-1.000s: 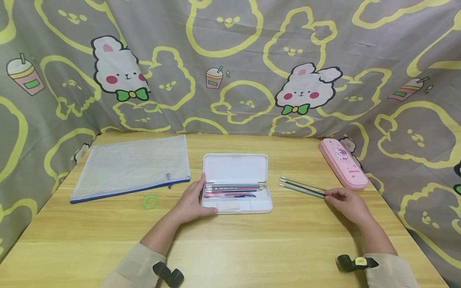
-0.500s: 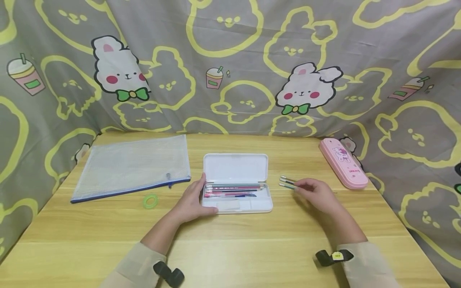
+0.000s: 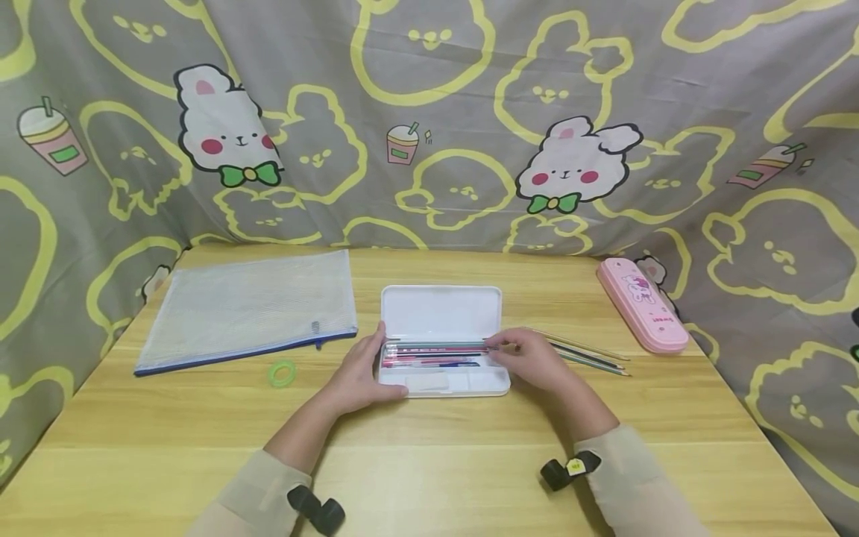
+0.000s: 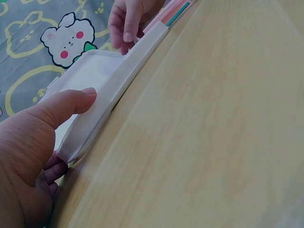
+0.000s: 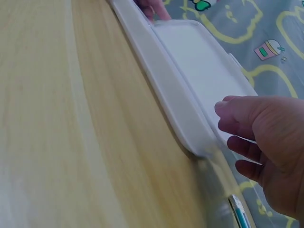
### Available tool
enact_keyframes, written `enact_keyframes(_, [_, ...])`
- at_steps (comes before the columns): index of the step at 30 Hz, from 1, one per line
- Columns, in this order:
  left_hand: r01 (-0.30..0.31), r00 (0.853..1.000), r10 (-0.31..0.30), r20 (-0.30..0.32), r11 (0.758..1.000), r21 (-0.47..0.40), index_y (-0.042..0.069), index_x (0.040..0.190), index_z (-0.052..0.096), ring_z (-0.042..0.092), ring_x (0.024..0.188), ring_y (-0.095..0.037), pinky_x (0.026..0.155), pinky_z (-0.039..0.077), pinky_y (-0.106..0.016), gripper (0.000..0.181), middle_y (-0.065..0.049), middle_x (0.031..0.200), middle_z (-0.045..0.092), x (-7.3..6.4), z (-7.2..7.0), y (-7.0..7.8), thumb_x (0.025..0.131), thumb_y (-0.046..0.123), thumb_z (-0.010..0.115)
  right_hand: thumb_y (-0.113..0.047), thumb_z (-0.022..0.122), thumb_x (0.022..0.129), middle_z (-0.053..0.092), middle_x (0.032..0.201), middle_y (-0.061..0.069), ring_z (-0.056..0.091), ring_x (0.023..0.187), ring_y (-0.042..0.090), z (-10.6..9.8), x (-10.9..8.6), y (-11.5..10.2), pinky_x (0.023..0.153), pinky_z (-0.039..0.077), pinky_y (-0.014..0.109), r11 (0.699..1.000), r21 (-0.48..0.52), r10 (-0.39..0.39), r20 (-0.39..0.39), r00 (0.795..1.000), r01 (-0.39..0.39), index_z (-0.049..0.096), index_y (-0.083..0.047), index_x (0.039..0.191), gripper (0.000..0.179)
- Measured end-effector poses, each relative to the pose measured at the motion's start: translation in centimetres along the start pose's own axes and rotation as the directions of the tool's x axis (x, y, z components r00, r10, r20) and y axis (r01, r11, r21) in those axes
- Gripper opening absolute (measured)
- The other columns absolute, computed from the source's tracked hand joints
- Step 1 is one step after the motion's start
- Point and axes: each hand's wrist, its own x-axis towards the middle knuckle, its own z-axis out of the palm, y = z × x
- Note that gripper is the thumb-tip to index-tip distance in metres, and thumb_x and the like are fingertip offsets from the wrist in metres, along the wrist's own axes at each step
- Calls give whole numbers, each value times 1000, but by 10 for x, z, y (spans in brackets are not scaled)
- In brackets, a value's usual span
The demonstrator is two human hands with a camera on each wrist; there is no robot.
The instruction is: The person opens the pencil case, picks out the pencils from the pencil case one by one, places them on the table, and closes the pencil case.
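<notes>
A white pencil case [image 3: 441, 312] lies on the table with its lid folded back. Several pencils and pens [image 3: 429, 355] fill its rear compartment, and a whitish eraser [image 3: 426, 383] sits in the front one. My left hand [image 3: 354, 379] grips the case's left end, thumb over the front wall [image 4: 118, 85] and fingers behind. At the right end, my right hand [image 3: 533, 360] hovers with its fingertips beside the pencils' ends. Loosely bent fingers [image 5: 237, 114] show there in the right wrist view, with nothing visible between them. Three pencils [image 3: 590, 353] lie on the table to the right.
A closed pink pencil box [image 3: 640, 302] stands at the back right. On the left lies a flat mesh zip pouch [image 3: 248, 309] with a blue edge, a green ring [image 3: 282, 373] in front of it. Patterned cloth [image 3: 456, 97] walls off the table's back and sides.
My right hand has let go of the three pencils, leaving them on the table, and has moved left to the case's right end. My left hand keeps its hold on the case.
</notes>
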Motion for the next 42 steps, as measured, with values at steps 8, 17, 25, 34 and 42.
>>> enact_keyframes(8, [1,1000,-1,0,1000,-7,3,157,7,27,145,-41,119,22,-55,125,-26,156,28,1,0,1,68,39,88,-10,70,88,73,108,8,61,112,30,11,8,-7,101,45,52,1000,-15,-24,-16,1000,24,76,-11,101,15])
enact_keyframes(17, [-2,1000,2,-7,1000,-6,2,157,8,27,145,-42,120,22,-55,125,-26,156,28,0,-1,1,68,39,87,-12,70,87,73,110,9,64,110,29,17,10,-16,100,48,49,991,-134,-26,-7,1000,25,76,-11,102,16])
enact_keyframes(25, [-4,1000,4,-12,1000,-6,1,156,8,28,144,-42,119,22,-55,125,-27,155,30,-1,0,0,67,39,88,-14,72,87,74,110,7,67,108,28,23,15,-26,96,51,45,936,-349,-30,9,999,32,77,-13,105,19])
enact_keyframes(34, [-27,999,27,-34,1000,-1,0,156,10,31,142,-43,118,25,-56,124,-27,154,32,-2,2,-1,66,37,88,-9,72,86,74,101,7,67,100,26,24,18,-21,92,53,44,931,-348,-101,49,994,112,77,-11,103,18])
enact_keyframes(42, [-8,1000,8,-17,1000,-16,2,157,9,29,144,-41,119,23,-55,125,-26,155,31,-2,1,0,67,38,88,-10,70,89,70,98,4,64,95,19,20,18,-9,88,52,40,983,-156,-84,60,995,93,76,-10,102,15])
